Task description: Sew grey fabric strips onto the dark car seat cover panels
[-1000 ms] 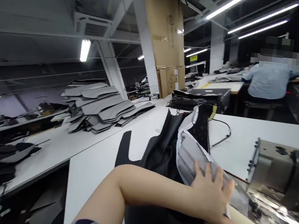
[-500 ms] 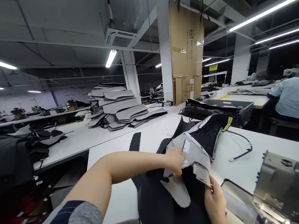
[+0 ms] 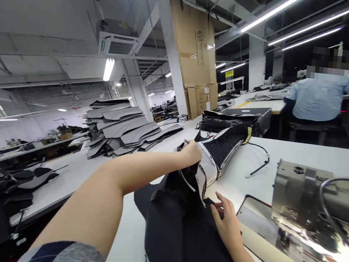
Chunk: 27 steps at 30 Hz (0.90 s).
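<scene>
A large black fabric cover with grey backing lies across the white table in front of me. My left hand is closed on a folded edge of this cover, pulling it up so its dark inside shows. A pale grey lined part lies just beyond, with a black stitched panel behind it. My right hand rests at the cover's right edge, its fingers apart and holding nothing. What my left fingertips grip is partly hidden.
A sewing machine stands close on the right. A black cable trails from the cover's far end. Stacked grey pieces lie at the left back, and a tall cardboard sheet stands behind. A person in light blue sits at the right back.
My view has turned right. My left hand has moved farther away, lifting and folding back the grey-backed part. My right hand has let go of the grey flap and its fingers have spread.
</scene>
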Each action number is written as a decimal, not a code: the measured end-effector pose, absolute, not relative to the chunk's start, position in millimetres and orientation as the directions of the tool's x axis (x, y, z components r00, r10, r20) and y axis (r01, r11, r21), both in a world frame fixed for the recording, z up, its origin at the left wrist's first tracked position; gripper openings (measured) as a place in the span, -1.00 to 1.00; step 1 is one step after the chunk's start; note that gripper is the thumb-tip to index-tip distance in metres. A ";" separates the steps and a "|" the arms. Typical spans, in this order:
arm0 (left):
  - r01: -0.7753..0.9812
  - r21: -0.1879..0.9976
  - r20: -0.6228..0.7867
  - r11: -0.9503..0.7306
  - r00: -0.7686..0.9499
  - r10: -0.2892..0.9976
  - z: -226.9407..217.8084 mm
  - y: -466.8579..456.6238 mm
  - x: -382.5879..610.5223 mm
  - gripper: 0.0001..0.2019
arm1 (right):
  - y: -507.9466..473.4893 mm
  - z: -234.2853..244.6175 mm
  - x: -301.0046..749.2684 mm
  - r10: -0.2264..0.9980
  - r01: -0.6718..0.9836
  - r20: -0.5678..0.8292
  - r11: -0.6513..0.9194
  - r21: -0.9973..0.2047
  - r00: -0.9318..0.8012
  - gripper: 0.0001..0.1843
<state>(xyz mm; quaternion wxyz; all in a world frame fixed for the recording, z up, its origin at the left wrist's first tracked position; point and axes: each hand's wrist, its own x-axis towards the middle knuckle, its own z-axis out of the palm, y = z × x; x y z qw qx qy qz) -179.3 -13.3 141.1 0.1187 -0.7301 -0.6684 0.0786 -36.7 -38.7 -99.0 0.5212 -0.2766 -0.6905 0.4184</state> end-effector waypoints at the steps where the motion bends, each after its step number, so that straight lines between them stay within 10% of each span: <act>1: 0.938 -0.311 0.003 -0.155 0.164 0.986 139.6 -17.2 -176.7 -0.83 | -39.4 -99.0 -37.6 0.824 -0.059 0.481 0.487 -0.871 -0.301 -0.50; 8: 0.778 -0.328 -0.355 -0.536 0.424 0.833 101.4 -59.0 -171.3 -0.97 | -41.9 -103.8 -45.4 0.906 -0.144 0.391 0.371 -0.918 -0.162 -0.36; 12: 0.837 -0.252 -0.243 -0.487 0.432 0.869 94.3 -65.1 -190.4 -0.90 | -37.7 -102.1 -44.1 0.921 -0.214 0.369 0.337 -0.917 -0.126 -0.42; 19: 0.915 0.241 -0.217 -0.322 0.374 0.901 89.1 -63.0 -240.1 -0.83 | -23.8 -82.0 -30.2 0.859 -0.161 0.360 0.322 -0.933 -0.364 -0.62; 27: 0.890 0.277 -0.145 -0.362 0.411 0.900 74.6 -36.6 -261.6 -0.81 | -1.0 -67.9 -16.5 0.675 -0.097 0.212 0.205 -0.974 -0.706 -0.65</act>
